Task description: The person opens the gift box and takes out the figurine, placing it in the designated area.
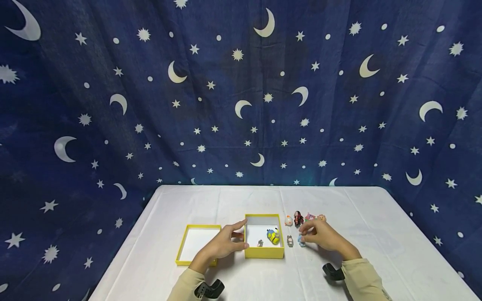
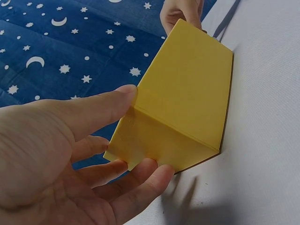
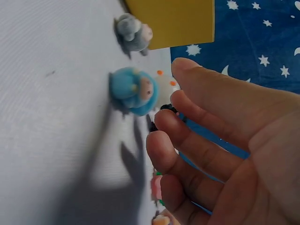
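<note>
Blue doll (image 3: 133, 90) stands on the table (image 1: 241, 284), R of the yellow box (image 1: 264, 252), w/ a gray doll (image 1: 290, 241) just to its L. R hand (image 1: 324, 235) hovers right by it, thumb & fingers apart, gap visible in the R wrist view, so no grip. L hand (image 1: 224, 242) is spread along the box's L wall, fingertips touching, not clamped.

Handling (judging by looks): blue doll prob. light, stiff molded plastic, maybe a bit slick; low breakage risk, but small & easily tipped. Best hold: thumb + index pinch across the body sides, under the hood. Box looks like stiff card, light, apt to slide if bumped; steady by walls.

Brands/labels: none legible; box's visible outer walls plain yellow, no txt readable on toys.
</note>
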`<state>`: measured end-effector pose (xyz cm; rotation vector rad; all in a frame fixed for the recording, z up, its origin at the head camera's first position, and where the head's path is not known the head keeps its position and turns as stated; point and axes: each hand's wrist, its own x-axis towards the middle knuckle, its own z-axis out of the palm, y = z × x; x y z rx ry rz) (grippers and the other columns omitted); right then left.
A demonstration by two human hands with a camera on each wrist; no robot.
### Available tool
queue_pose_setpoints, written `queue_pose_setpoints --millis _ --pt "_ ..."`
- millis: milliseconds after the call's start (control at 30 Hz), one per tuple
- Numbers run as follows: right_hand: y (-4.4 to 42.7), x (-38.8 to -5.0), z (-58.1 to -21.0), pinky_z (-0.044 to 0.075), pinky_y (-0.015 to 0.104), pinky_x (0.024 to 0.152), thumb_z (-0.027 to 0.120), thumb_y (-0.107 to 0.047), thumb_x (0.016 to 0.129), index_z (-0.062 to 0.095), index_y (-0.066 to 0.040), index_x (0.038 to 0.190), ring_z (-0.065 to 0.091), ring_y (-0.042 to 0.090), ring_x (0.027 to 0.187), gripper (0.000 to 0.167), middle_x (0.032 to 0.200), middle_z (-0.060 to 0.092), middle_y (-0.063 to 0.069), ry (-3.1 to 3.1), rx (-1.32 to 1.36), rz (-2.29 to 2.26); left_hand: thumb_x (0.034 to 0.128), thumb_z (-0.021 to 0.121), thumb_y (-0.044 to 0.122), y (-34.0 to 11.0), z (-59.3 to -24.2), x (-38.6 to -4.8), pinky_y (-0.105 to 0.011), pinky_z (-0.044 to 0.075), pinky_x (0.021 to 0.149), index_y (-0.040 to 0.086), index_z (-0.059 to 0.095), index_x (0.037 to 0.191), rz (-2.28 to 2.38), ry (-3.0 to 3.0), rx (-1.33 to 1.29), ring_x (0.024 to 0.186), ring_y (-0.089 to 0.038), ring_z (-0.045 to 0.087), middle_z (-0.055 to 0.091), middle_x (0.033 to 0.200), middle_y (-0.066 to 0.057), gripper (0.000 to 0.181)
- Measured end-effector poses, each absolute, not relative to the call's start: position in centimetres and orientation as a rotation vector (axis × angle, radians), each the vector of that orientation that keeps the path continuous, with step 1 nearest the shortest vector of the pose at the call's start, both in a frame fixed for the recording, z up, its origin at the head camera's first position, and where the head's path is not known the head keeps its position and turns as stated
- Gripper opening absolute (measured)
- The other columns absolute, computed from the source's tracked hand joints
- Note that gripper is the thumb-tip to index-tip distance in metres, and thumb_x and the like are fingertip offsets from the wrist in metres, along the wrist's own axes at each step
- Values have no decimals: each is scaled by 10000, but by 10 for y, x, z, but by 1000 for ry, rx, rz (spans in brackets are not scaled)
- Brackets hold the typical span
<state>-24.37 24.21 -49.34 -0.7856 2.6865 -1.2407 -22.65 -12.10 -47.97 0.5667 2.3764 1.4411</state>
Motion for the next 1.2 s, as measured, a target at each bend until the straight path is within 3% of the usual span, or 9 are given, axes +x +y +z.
queue_pose_setpoints --millis 200,400,600,700,800,1000,1200 --pt "241 -242 -485 470 204 644 789 -140 863 740 15 1018 569 1 659 225 920 745 104 2745 -767 -1199 908 748 136 -120 -481 -226 -543 417 1116 54 366 1563 1439 2375 563 1287 -310 578 398 1616 -126 763" --pt "234 -244 -477 489 217 670 777 -176 881 738 23 1048 569 0 761 263 1007 743 152 2791 -711 -1204 902 755 144 -119 -482 -226 -547 412 1122 67 375 1562 1439 2375 555 1281 -306 580 411 1608 -129 765" --pt "221 -248 -469 475 261 722 774 -212 887 748 -41 1083 620 90 829 262 956 735 58 2858 -620 -1187 895 760 136 -121 -480 -226 -527 458 1072 46 369 1560 1451 2365 602 1252 -311 592 397 1612 -156 776" --pt "213 -249 -466 378 370 819 779 -241 884 757 -99 1088 633 157 874 249 932 717 4 2894 -564 -1172 893 760 121 -122 -479 -226 -535 467 1055 46 364 1562 1470 2348 616 1251 -329 591 388 1612 -174 781" --pt "204 -250 -462 278 428 798 781 -258 884 755 -109 1089 602 199 858 255 956 695 37 2885 -550 -1194 892 759 109 -123 -479 -227 -545 477 1042 50 361 1564 1483 2331 612 1262 -349 583 388 1608 -191 784" --pt "193 -253 -461 502 543 930 769 -237 898 747 -77 1100 622 345 1119 259 1280 664 183 2818 -664 -1235 900 756 129 -122 -480 -228 -530 472 1060 56 359 1567 1456 2344 579 1279 -337 577 393 1608 -179 780" --pt "184 -256 -463 474 606 995 777 -257 892 737 -56 1142 540 472 1266 324 1377 591 246 2772 -723 -1241 907 750 129 -121 -481 -228 -539 448 1092 70 368 1566 1438 2365 546 1290 -324 573 406 1608 -146 764"
